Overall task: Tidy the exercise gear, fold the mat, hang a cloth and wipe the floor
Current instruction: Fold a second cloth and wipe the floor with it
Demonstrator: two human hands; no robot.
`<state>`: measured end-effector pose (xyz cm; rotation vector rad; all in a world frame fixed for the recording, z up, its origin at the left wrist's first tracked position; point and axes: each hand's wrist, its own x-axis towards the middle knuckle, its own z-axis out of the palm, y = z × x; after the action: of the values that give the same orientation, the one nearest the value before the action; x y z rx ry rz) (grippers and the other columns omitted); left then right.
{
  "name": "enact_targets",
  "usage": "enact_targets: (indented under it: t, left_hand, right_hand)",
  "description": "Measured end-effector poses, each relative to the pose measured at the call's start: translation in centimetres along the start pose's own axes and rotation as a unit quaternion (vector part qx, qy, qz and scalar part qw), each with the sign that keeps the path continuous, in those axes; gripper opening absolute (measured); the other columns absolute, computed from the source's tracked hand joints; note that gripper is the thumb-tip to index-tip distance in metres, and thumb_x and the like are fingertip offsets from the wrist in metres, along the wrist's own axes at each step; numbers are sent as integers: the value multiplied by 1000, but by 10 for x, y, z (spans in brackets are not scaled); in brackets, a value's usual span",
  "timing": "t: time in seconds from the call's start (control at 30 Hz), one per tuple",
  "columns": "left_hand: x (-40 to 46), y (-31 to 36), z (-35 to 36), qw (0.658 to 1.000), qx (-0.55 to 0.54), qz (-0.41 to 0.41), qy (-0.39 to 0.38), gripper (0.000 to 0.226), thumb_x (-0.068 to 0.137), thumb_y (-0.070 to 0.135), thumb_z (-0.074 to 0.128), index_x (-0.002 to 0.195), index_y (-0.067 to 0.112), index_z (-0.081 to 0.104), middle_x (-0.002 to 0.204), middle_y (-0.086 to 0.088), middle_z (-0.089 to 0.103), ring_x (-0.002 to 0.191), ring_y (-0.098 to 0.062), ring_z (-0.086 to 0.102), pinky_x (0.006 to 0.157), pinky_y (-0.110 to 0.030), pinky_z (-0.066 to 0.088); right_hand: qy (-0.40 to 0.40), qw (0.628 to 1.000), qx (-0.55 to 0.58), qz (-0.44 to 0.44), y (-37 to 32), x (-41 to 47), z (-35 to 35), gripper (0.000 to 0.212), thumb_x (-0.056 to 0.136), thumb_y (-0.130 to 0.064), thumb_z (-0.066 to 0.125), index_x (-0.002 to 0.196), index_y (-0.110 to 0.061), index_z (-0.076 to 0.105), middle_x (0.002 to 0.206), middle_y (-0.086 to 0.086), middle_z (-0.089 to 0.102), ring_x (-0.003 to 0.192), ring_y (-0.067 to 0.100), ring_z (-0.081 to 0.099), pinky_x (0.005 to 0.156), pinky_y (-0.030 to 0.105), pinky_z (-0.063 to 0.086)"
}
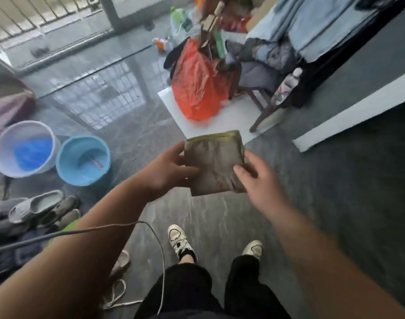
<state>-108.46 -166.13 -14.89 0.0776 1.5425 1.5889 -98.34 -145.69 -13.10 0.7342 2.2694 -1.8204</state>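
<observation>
Cloth step, we reckon — folded olive rag [216, 163] held mid-air over floor, left hand [168, 172] and right hand [257, 178] pinching its side edges. Next up — somewhere to hang it.

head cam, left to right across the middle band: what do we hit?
white bucket → blue basin → left hand → folded cloth, held between both hands → right hand. The orange bag sits farther back, so it is left out.
</observation>
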Motion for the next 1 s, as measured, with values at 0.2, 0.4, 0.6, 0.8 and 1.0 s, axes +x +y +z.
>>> enact_targets:
  t: [0.2, 0.4, 0.6, 0.8, 1.0]
  left_hand:
    - [-22, 45, 133, 995, 83, 53, -30, 44, 90, -4, 63, 129, 14, 55, 114, -17, 69, 105, -32, 68, 76, -45, 60]
    - [-14, 41, 343, 978, 141, 100, -112, 33, 92, -6, 59, 118, 14, 64, 104, -12, 74, 98, -27, 71, 76, -38, 60]
    - [-29, 4, 593, 946, 197, 83, -245, 32, 94, -1, 59, 121, 16, 62, 104, -6, 74, 96, -20, 71, 78, -38, 61]
    - [-40, -17, 773, 908, 238, 63, -339, 34, 94, -1, 58, 120, 20, 60, 107, -9, 73, 92, -17, 71, 82, -42, 59]
    - [-1, -18, 865, 888, 265, 78, -368, 33, 94, -1, 59, 120, 21, 60, 100, -6, 75, 92, -19, 73, 70, -30, 58]
  right_hand:
    - [111, 992, 49, -30, -5, -96, -111, 35, 95, -11, 62, 102, -45, 59, 86, -34, 69, 86, -13, 64, 74, 9, 49]
    - [240, 966, 91, -40, 66, -208, -265, 31, 93, -9, 63, 93, -41, 66, 82, -27, 70, 83, -2, 68, 68, 12, 50]
    - [384, 914, 132, -3, 162, -365, -423, 36, 91, -6, 64, 114, -33, 63, 96, -1, 74, 85, 18, 72, 72, 33, 59]
    - [491, 844, 214, 8, 217, -467, -518, 37, 93, -4, 62, 118, -31, 61, 106, 4, 72, 93, 24, 72, 84, 50, 58]
    - [536, 811, 234, -1, 241, -475, -590, 43, 93, -3, 59, 104, -44, 63, 100, -4, 73, 90, 19, 72, 78, 45, 59]
